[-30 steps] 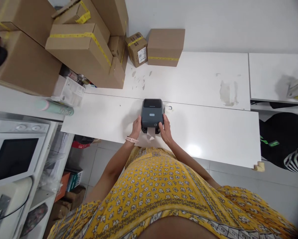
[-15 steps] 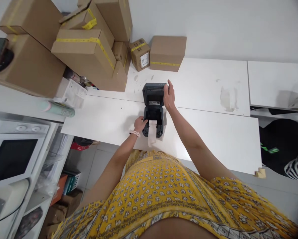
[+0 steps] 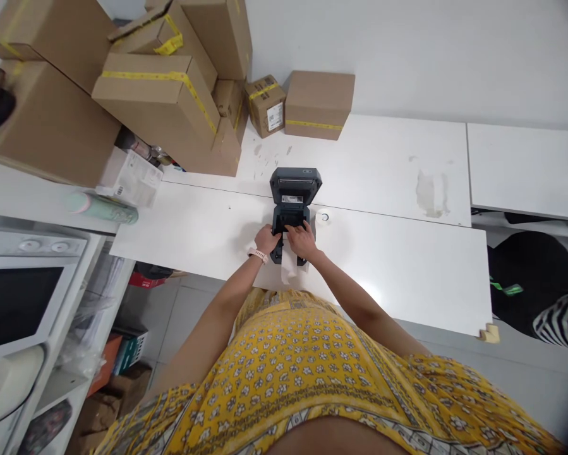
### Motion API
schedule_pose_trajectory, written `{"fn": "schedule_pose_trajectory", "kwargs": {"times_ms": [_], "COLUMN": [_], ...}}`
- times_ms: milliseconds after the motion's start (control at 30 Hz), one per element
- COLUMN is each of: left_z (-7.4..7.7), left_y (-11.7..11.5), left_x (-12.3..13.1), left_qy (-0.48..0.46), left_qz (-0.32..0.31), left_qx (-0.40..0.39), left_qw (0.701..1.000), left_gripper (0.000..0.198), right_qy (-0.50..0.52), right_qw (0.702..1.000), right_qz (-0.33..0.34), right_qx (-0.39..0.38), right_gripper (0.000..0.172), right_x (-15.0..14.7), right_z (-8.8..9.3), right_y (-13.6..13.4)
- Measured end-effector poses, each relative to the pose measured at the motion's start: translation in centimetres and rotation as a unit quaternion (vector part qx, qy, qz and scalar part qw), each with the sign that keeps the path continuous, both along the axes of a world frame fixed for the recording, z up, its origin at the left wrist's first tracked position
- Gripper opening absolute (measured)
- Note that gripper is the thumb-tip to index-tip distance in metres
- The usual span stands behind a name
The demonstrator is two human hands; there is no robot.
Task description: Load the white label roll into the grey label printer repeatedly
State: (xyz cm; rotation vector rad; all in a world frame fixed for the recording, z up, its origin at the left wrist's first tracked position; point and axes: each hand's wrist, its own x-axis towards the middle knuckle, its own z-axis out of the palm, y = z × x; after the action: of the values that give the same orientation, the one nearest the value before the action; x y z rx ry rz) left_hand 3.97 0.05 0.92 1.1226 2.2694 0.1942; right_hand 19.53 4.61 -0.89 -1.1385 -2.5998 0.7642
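Note:
A dark grey label printer (image 3: 295,184) stands near the front edge of the white table (image 3: 397,253) with its lid tipped up and back. My left hand (image 3: 266,240), a pale watch on its wrist, grips the left side of the printer's base. My right hand (image 3: 302,239) reaches into the open bay, fingers bent down on the white label paper. A strip of that label paper (image 3: 288,270) hangs out of the front over the table edge. A small white roll (image 3: 324,217) lies just right of the printer.
Cardboard boxes (image 3: 155,95) with yellow tape are stacked at the back left, with two smaller boxes (image 3: 318,104) against the wall. A pale green bottle (image 3: 101,208) lies on the left shelf. A second white table (image 3: 525,170) stands at the right.
The printer's lid went from closed to open. My right hand came off the raised lid and moved down into the open bay onto the paper. My left hand stayed at the base.

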Motion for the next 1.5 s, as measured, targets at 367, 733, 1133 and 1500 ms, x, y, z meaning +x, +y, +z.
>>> {"fn": "schedule_pose_trajectory", "kwargs": {"times_ms": [367, 733, 1133, 1500], "left_z": [0.7, 0.7, 0.4, 0.5], "left_y": [1.0, 1.5, 1.3, 1.5], "left_x": [-0.1, -0.5, -0.6, -0.9], "left_qy": [0.065, 0.072, 0.080, 0.086], "left_qz": [-0.074, -0.092, -0.086, -0.107], "left_qx": [-0.049, -0.056, -0.056, -0.065], "left_qw": [0.994, 0.992, 0.992, 0.988], "left_gripper": [0.029, 0.027, 0.028, 0.030], "right_qy": [-0.027, 0.154, 0.181, 0.172], "right_qw": [0.988, 0.948, 0.915, 0.918], "right_qz": [0.094, -0.121, -0.281, -0.274], "right_qx": [-0.124, -0.249, -0.225, -0.230], "right_gripper": [0.030, 0.026, 0.045, 0.090], "right_x": [1.3, 18.2, 13.3, 11.8], "right_z": [3.2, -0.1, -7.6, -5.0], "right_y": [2.5, 2.7, 1.4, 8.6]}}
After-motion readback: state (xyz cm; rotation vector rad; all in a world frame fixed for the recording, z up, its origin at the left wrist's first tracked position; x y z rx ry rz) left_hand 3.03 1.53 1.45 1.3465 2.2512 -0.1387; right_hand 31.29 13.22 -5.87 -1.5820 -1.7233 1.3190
